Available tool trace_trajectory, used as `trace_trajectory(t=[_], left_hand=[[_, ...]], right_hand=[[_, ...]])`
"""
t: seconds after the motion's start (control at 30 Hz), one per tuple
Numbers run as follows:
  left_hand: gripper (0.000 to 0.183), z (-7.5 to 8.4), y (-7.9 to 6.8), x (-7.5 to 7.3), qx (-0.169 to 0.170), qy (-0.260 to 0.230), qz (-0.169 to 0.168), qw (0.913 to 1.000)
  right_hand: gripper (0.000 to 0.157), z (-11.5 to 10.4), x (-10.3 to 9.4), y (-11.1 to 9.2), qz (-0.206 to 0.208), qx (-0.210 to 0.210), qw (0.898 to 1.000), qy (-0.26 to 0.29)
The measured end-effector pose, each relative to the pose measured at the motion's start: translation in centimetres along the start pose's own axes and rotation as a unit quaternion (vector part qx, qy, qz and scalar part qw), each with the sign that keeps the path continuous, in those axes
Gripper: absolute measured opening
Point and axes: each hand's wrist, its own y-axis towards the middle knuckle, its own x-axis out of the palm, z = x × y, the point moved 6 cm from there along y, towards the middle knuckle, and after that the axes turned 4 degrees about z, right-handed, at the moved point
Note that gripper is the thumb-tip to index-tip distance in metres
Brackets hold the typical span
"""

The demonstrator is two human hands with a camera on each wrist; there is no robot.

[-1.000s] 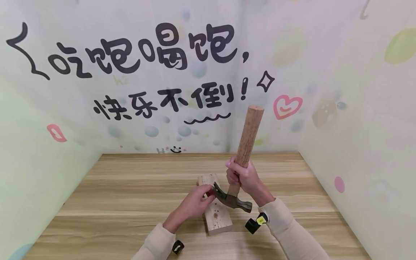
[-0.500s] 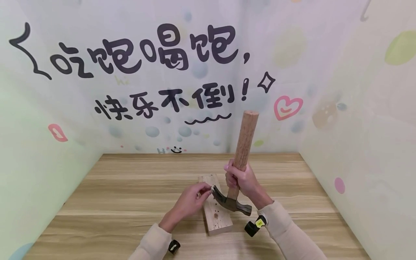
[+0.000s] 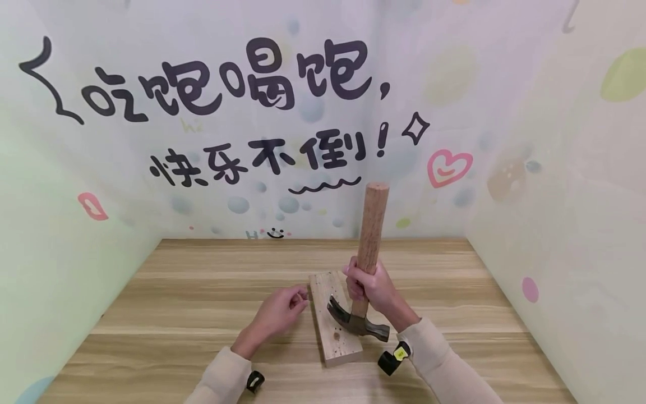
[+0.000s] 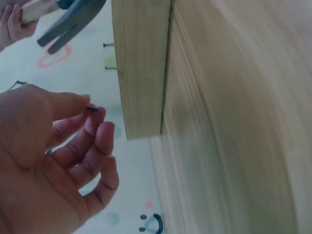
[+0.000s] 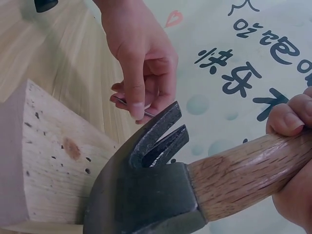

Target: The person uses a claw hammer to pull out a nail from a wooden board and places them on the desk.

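Observation:
My right hand point(image 3: 375, 287) grips a claw hammer point(image 3: 372, 227) by its wooden handle, close to the head. The handle points up, and the dark metal head hangs low over the right side of a wooden block point(image 3: 321, 306), claw toward the left. Whether the head touches the block I cannot tell. To the left of the block, my left hand point(image 3: 278, 312) pinches a thin metal nail point(image 5: 149, 114) between thumb and fingers. The wrist views show both ends of the grip only partly, with the nail's middle hidden by the thumb. Small dark holes and a knot mark the block's top.
A wood-grain table point(image 3: 202, 292) lies under the block. Printed fabric walls point(image 3: 227, 168) stand at its back and both sides. A black camera point(image 3: 388, 362) is strapped at the right wrist, another black device point(image 3: 255, 381) at the left.
My left hand has drawn away from the claw and block, leftward, with the nail now in its pinch. The hammer has lowered slightly, and its handle has swung left to stand more upright.

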Motion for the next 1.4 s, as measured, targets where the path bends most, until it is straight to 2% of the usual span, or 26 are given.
trace_trajectory(t=[0.3, 0.57, 1.03, 1.23, 1.4], left_hand=[[0.006, -2.6, -0.5, -1.2, -0.070, 0.032, 0.019, 0.9968], [0.005, -4.0, -0.7, -1.7, -0.107, 0.064, 0.025, 0.9919], [0.011, -5.0, -1.0, -1.6, -0.148, 0.093, 0.009, 0.9845], [0.014, -5.3, -1.2, -1.6, -0.175, 0.107, -0.003, 0.9788], [0.014, -5.4, -1.3, -1.5, -0.180, 0.111, -0.005, 0.9774]], right_hand=[[0.032, 0.6, 0.1, 0.0, -0.007, 0.006, 1.000, 0.004], [0.031, 0.6, 0.0, -0.3, -0.003, 0.013, 1.000, -0.008], [0.030, 0.5, 0.5, -0.6, -0.013, 0.003, 1.000, -0.023], [0.030, 0.4, 0.5, -0.7, -0.013, 0.003, 1.000, -0.028], [0.029, 0.3, 0.5, -0.7, -0.013, 0.001, 0.999, -0.032]])
